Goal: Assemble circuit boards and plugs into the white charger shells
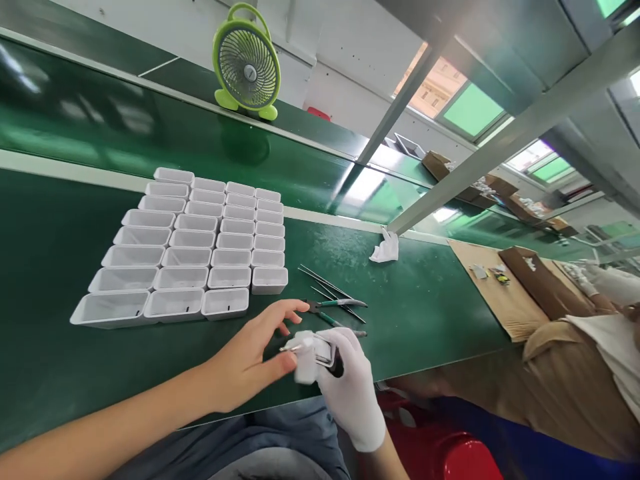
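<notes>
My right hand (350,383), in a white glove, is closed around a small white power plug (306,357). A metal pin sticks out of it to the left, and a metal-edged part shows on its right side. My bare left hand (255,353) is open, its fingers spread and its thumb tip at the plug's left side; whether they touch I cannot tell. Just beyond the hands lie green-handled pliers (340,303) and several thin metal rods (325,280). Rows of white plastic boxes (193,240), open at the top, stand on the green table (420,307) at the left.
A crumpled white glove or cloth (385,247) lies near the table's back strip. Behind is a raised green surface with a green fan (249,67). Cardboard (480,280) and a seated person (565,373) are at the right. A red stool (465,457) stands below.
</notes>
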A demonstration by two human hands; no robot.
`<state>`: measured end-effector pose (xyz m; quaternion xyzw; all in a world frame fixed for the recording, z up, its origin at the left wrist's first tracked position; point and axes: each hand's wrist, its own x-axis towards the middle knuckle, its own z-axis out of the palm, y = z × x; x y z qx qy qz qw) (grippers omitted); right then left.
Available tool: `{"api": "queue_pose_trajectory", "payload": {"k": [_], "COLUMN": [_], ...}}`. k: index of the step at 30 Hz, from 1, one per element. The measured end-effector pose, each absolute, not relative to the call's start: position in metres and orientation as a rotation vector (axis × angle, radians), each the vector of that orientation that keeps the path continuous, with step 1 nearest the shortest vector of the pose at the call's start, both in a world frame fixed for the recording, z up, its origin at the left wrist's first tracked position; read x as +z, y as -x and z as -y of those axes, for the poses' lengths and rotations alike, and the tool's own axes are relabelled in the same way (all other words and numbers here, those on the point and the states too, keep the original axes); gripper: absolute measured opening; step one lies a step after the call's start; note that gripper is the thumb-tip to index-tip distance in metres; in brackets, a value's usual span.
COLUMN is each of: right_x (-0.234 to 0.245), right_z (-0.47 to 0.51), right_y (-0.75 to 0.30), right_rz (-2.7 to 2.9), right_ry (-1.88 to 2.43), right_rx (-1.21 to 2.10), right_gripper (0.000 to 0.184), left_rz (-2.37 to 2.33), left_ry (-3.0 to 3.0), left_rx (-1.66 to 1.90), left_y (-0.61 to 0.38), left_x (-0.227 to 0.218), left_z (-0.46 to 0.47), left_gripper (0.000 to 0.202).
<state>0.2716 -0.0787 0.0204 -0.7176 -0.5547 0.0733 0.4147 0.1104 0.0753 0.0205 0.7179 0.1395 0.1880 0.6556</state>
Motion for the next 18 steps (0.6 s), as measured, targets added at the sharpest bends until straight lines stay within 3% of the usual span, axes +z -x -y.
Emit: {"api": "queue_pose_trajectory", "payload": {"k": [5,7,10,14,18], "right_x": [0.001,-0.002,-0.008,-0.017,-0.019], "right_z": [0.079,0.08,0.082,0.084,0.084], "right_y": [-0.266,-0.265,-0.264,-0.263,-0.262], "right_rz": [1.397,1.393,1.33,1.257,1.276], "right_ry": [1.831,1.809,1.774,1.749,1.712], "right_rx": [0.187,0.136,0.134,0.224,0.18], "right_gripper": [0.026,0.036,0.051,0.049,0.046], "left_rz": [-0.229,-0.261,-0.249,-0.19,-0.307], "left_ry": [-1.867,-1.933,-2.003,-2.02,-2.008], "left_rx": [0.371,0.427,0.457,0.487,0.561], "left_y": [-0.108,-0.11,-0.113,-0.117,-0.126], "left_x": [0.005,0.002,0.003,0.007,0.012], "left_z": [-0.063,-0.064,-0.069,-0.071,-0.067], "left_gripper": [0.085,0.086,0.073,0.053,0.05]}}
